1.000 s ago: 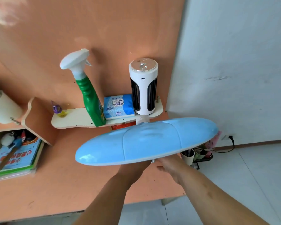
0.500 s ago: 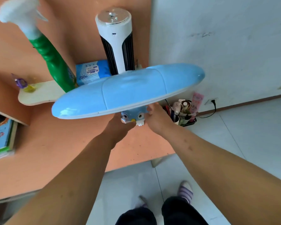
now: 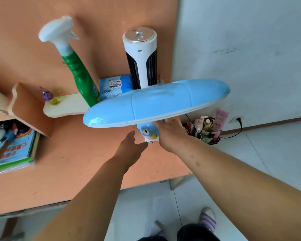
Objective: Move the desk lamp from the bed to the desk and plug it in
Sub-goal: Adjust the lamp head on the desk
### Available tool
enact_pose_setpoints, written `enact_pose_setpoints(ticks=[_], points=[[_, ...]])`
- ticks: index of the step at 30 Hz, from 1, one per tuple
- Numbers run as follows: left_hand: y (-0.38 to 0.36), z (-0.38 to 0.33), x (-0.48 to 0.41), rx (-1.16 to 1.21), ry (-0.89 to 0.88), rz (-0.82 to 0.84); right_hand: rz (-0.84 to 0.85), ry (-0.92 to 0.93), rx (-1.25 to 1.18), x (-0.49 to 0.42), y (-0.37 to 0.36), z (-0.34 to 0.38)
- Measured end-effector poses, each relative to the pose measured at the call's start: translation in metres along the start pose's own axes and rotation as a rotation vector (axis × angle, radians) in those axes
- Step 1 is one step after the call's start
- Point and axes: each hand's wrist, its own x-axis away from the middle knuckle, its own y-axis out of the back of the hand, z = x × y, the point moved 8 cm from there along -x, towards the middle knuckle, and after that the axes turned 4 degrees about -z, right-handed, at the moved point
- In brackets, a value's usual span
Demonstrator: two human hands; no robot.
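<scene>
The desk lamp (image 3: 156,103) has a wide light-blue oval head over a small blue bird-shaped base with white feet, which stands on the orange desk (image 3: 76,162) near its right end. My right hand (image 3: 170,134) is wrapped around the base from the right. Just left of the base is my left hand (image 3: 130,145), fingers spread and holding nothing. A wall socket (image 3: 235,120) low on the white wall has a black plug and cord in it. The lamp's own cord is hidden.
On the shelf (image 3: 66,106) behind the lamp stand a green spray bottle (image 3: 76,72), a blue tissue pack (image 3: 113,86) and a white-and-black cylinder device (image 3: 141,56). Books (image 3: 12,150) lie at the desk's left. A rack of bottles (image 3: 207,131) sits on the floor at right.
The lamp has come down onto the desk. My left hand has let go of the base and pulled back a little; my right hand stays on it.
</scene>
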Motion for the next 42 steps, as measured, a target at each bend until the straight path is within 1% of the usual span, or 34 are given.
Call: enact_pose_setpoints(ticks=[10,15,27,32,42], points=[[0.007,0.023,0.018,0.007,0.047,-0.017,0.067,-0.052,0.046,0.006,0.003,0.002],[0.01,0.031,0.026,-0.003,0.058,-0.018,0.054,-0.062,0.076,0.006,0.007,0.003],[-0.001,0.035,0.035,-0.072,0.07,0.02,0.036,-0.032,0.129,0.001,0.014,0.006],[-0.003,0.035,0.035,-0.077,0.071,0.017,0.072,-0.012,0.207,-0.003,0.014,0.01],[-0.004,0.031,0.034,-0.073,0.067,0.015,0.122,-0.035,0.229,-0.006,0.008,0.007]])
